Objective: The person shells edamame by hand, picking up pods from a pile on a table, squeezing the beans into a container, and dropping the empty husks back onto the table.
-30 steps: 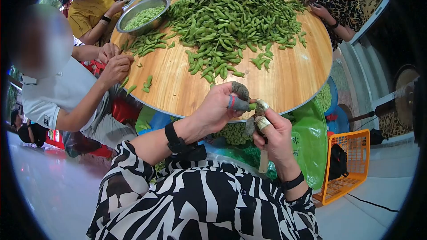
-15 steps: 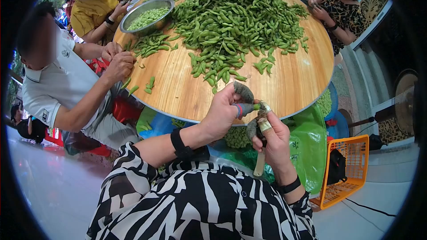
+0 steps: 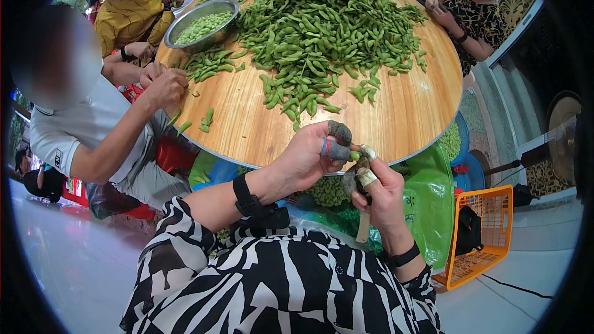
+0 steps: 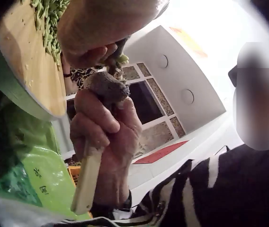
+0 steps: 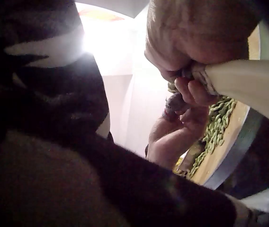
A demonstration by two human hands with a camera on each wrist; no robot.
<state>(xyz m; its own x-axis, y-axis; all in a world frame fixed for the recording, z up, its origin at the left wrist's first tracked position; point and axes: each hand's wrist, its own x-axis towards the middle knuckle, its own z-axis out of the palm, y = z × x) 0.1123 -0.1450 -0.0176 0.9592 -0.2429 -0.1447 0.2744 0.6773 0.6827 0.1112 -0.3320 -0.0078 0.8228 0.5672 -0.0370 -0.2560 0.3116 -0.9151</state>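
Observation:
In the head view my left hand (image 3: 304, 156) pinches a green soybean pod (image 3: 354, 156) between thumb and forefinger, both in grey cloth finger covers. My right hand (image 3: 385, 190) is close beside it, fingertips right at the pod. Its thumb and forefinger are wrapped in pale tape, and another finger wears a dark cover. The right fingers curl round a tool with a flat, pale handle (image 3: 363, 226), which sticks out below the fist. That handle (image 4: 88, 182) also shows in the left wrist view. The tool's working end is hidden by the fingers.
A round wooden table (image 3: 235, 117) bears a large heap of soybean pods (image 3: 328, 25) and a metal bowl (image 3: 228, 28) of shelled beans. Other people sit around it. Green plastic sheeting (image 3: 427, 204) hangs below its edge, beside an orange basket (image 3: 495, 235).
Both hands stay together at the table's edge, shifting slightly, and the pod's end now points lower. The person in yellow at the left has spread their hands apart, one now lower beside the bowl.

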